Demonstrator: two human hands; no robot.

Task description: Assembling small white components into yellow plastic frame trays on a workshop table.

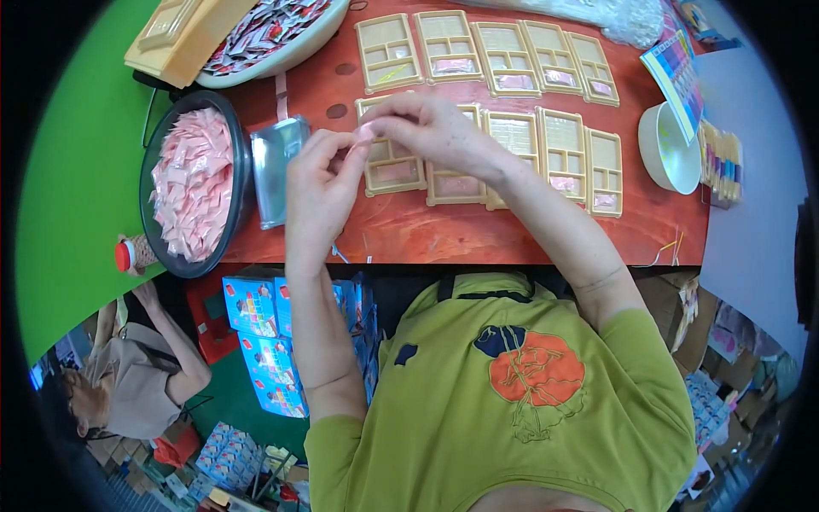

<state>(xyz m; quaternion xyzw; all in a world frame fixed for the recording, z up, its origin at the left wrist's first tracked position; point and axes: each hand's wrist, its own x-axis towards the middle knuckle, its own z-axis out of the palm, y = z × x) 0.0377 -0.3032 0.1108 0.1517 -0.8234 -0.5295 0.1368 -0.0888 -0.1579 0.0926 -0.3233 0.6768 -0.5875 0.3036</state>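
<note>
My left hand (322, 175) and my right hand (439, 135) meet over the left end of the nearer row of trays. Between their pinched fingertips is a small pink packet (365, 134), mostly covered by the fingers. Beneath them lies a beige compartment tray (368, 185), partly hidden, with a pink packet (394, 171) in its near compartment. More beige trays stand in two rows, several with pink packets in them; my right hand and forearm cover parts of the nearer row. Left of my left hand, a black basin (241, 183) holds a heap of similar pink packets (194, 183).
A clear plastic box (281, 175) lies beside the basin. A white basin (320, 38) of small printed sachets and stacked beige trays (175, 43) stand at the back left. On the right is a white bowl (670, 149). Another person (141, 375) sits at lower left.
</note>
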